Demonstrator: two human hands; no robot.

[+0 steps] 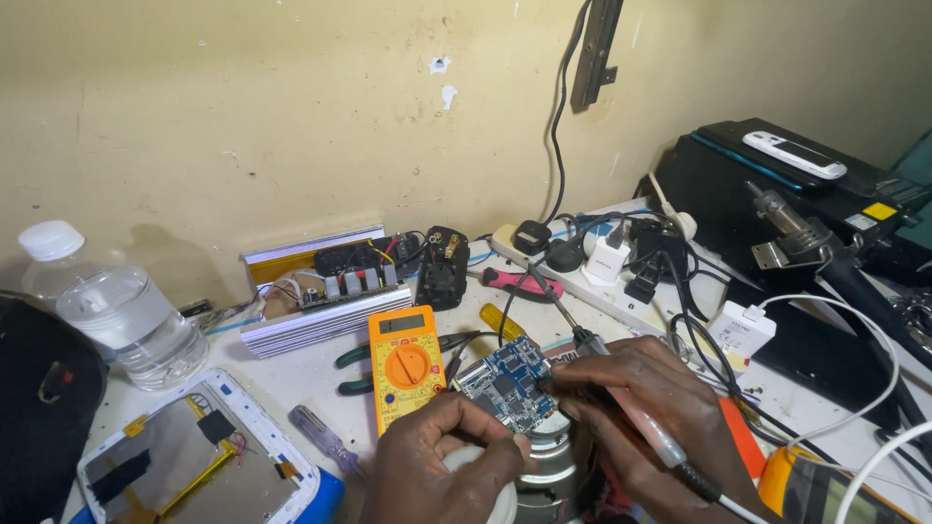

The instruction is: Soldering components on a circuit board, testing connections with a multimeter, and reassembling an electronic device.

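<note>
Fingers (pixel 573 380) of the right hand (pixel 631 403): clenched pen-style on a soldering iron (pixel 631 412), tip apparently at the edge of the blue circuit board (pixel 507 382), though the contact is hard to see. Left hand (pixel 447 456): fingers closed on the board's near edge, steadying it. Just beyond the fingers: orange multimeter (pixel 406 367). Farther left on the tabletop (pixel 320 374): water bottle (pixel 116 311). Best practice: brace both wrists, touch briefly, keep the board level.
</note>
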